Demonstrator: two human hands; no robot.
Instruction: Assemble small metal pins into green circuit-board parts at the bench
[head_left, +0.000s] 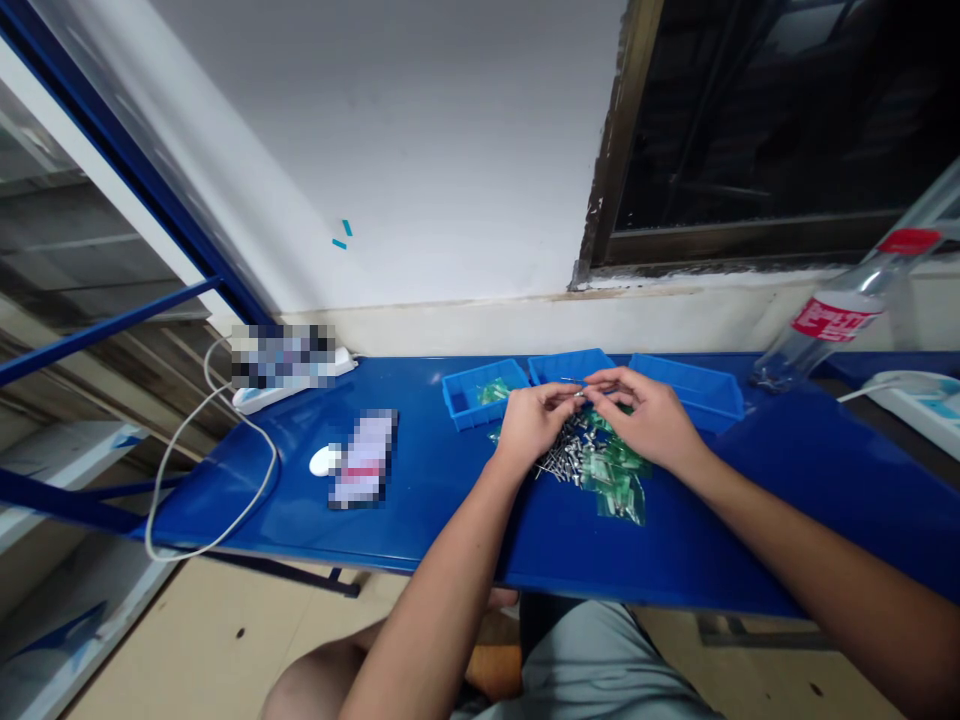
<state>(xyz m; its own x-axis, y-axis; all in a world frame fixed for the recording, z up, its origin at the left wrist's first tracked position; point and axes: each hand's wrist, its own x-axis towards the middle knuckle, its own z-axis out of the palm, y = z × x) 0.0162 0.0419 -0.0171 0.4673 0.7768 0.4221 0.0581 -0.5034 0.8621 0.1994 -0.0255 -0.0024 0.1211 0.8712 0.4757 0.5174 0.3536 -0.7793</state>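
My left hand (531, 425) is closed in a pinch, with a small shiny metal fastener (579, 395) at its fingertips. Close beside it, my right hand (649, 412) has its thumb and fingers drawn together at the same spot; what they hold is too small and covered to name. Below both hands lies a loose pile of metal fasteners (562, 458) with thin shanks, like rivets or screws. Small clear and green plastic bags (621, 495) lie against the pile, partly under my right hand.
Behind the hands stand a left blue tray (459, 408) with green bags, a middle blue tray (555, 366) and a right blue tray (712, 395). A phone (364, 460), a white round object (325, 460), a power strip (251, 398) and a bottle (832, 315) are on the blue table (450, 510).
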